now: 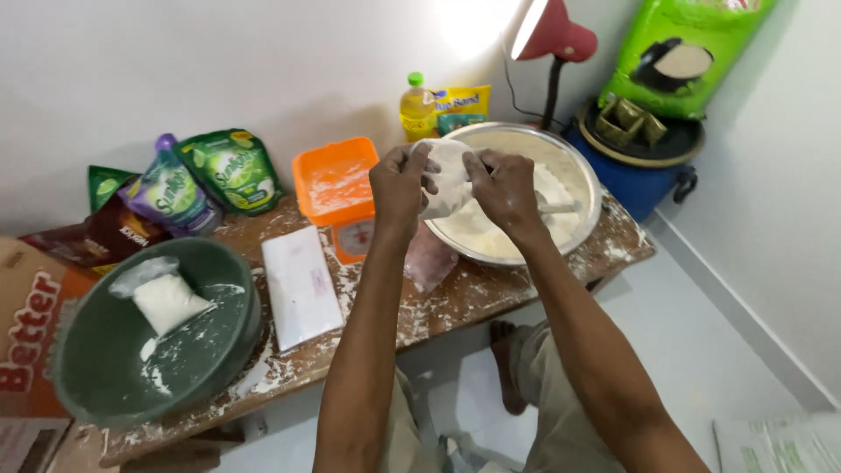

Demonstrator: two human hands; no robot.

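Both my hands hold a small clear plastic bag of white flour (447, 175) up above the near rim of a large metal basin (589, 180) that is full of flour. My left hand (399, 182) grips the bag's left side and my right hand (506, 186) pinches its right side near the top. A scoop handle (561, 208) lies in the basin's flour. An orange kitchen scale (338, 194) with a floury tray stands just left of my hands. Under them on the floury wooden table (455, 298) lies a pinkish bag (429, 258).
A green bowl (105, 377) at the left holds a filled bag of flour (166, 300). A stack of flat clear bags (300, 285), green pouches (232, 168), an oil bottle (417, 107), a red lamp (552, 35), a blue bucket (635, 180) and a cardboard box (26, 324) surround the table.
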